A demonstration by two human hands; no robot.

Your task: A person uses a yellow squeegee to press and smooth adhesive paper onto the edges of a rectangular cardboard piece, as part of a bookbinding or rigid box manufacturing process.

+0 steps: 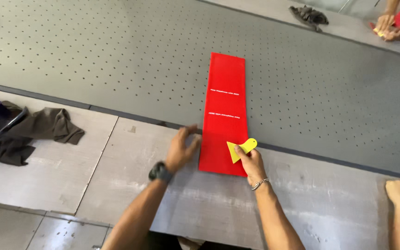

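Red vinyl strip (225, 111) lying flat, running from the wooden bench (186, 203) up onto the grey perforated table (116, 55). Left hand (180, 150) spread open, palm down, pressing at the strip's near left edge. Right hand (251, 162) pinched on a yellow squeegee (239, 149), blade set on the near end of the strip. Upper length looking flat and smooth; near end under the blade, seemingly the part left to press. Dark rag (38, 132) lying well off to the left.
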